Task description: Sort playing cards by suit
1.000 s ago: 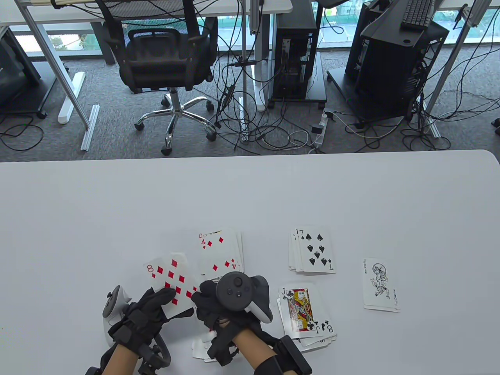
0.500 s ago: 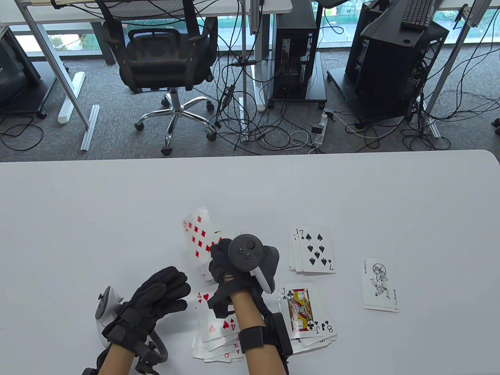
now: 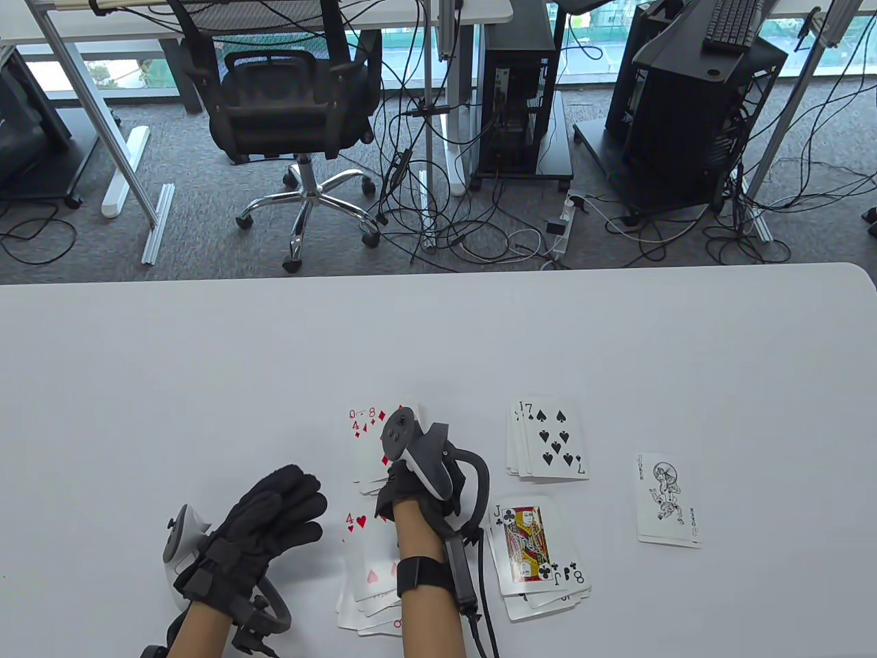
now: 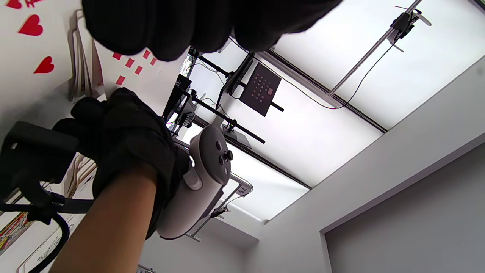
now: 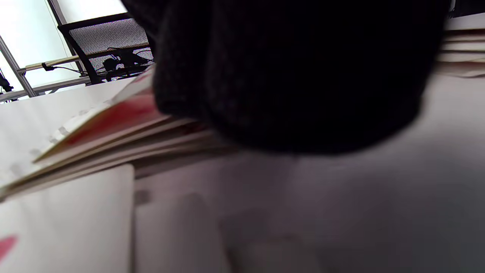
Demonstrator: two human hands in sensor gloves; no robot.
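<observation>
In the table view the right hand (image 3: 411, 483) and its tracker (image 3: 425, 459) covered most of the diamond pile (image 3: 366, 445), so its fingers could not be made out. The forearm hid much of the heart pile (image 3: 363, 569). The right wrist view was blurred, the glove (image 5: 295, 72) blocking the upper frame.

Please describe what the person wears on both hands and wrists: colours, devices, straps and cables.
The left hand and right hand wear black fabric gloves. Each carries a grey-and-white controller-shaped tracker with a dark ring. Black straps wrap both wrists; a black cable runs along the right forearm. No sleeves show.
</observation>
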